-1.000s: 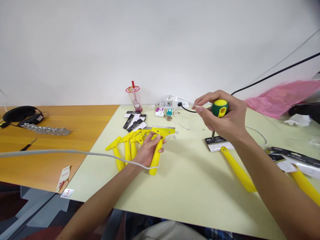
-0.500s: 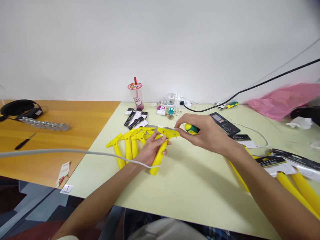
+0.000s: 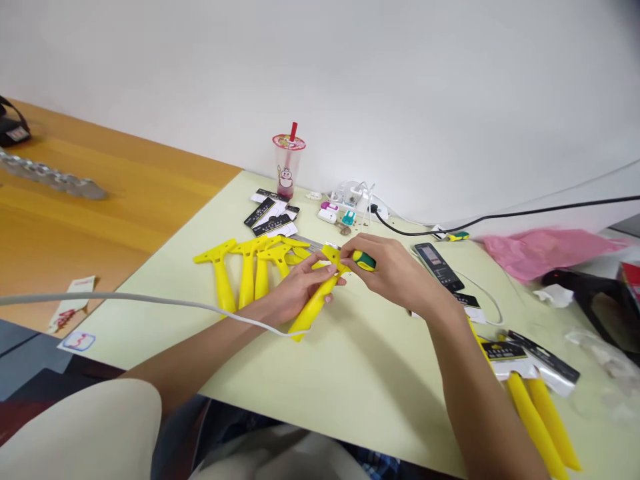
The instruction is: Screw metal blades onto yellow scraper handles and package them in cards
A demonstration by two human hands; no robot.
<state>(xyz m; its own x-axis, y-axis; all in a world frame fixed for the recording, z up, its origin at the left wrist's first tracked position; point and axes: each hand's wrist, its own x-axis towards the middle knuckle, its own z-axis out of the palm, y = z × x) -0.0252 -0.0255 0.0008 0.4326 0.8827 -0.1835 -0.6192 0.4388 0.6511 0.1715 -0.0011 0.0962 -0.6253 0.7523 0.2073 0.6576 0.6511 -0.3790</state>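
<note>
My left hand (image 3: 295, 290) is closed around the neck of a yellow scraper (image 3: 311, 310), whose handle slants down toward me. My right hand (image 3: 397, 270) pinches at the scraper's head with thumb and forefinger. A screwdriver (image 3: 365, 261) with a green and yellow handle is tucked in that same hand, its shaft not visible. Fingers hide much of the scraper's head. Close to my left forearm lie several more yellow scrapers (image 3: 223, 277), side by side. Thin metal strips (image 3: 305, 242) rest behind the scraper's head.
A cup with a red straw (image 3: 287, 170) stands near the wall, with black and white packaging cards (image 3: 275, 225) before it. Behind my hands is a power strip (image 3: 357, 197). Rightward lie a phone (image 3: 439, 267), packaged scrapers (image 3: 537, 423) and a pink bag (image 3: 543, 253). A grey cable (image 3: 165, 301) crosses in front.
My view has swung to the right and tilted. The right fingers have moved in over the scraper's head, covering its edge. Both hands keep hold of what they held.
</note>
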